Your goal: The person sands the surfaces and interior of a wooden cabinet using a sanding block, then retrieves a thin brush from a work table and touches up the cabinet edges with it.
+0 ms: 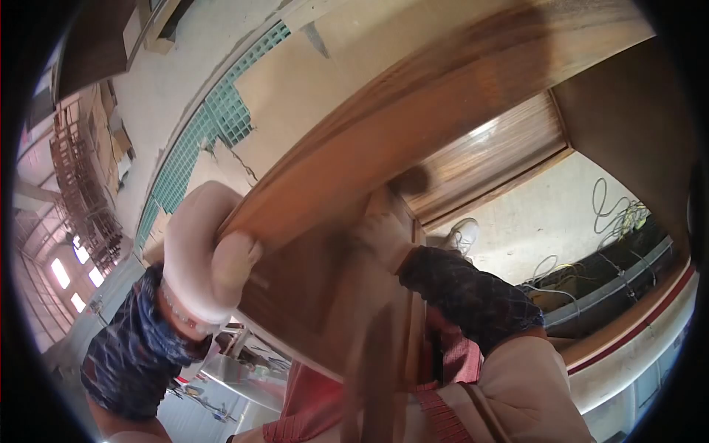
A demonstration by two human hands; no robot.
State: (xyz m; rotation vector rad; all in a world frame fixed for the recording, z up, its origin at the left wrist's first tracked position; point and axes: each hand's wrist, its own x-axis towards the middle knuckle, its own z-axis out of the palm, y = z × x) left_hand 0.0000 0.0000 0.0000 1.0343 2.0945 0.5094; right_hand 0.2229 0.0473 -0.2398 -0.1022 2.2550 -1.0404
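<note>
Across the upper middle, the long brown wooden panel (428, 125) slants up rightward from the left hand's grip (201, 255), clasped about its near end, and passes above the right hand's blurred grip (382, 232), whose closure and hold I cannot tell.

A long wooden board (413, 140) is barring the middle diagonally; below it to the right, pale floor (532, 203) is leaving passage between a white shoe (464, 235) and tangled cables (631, 227)
</note>
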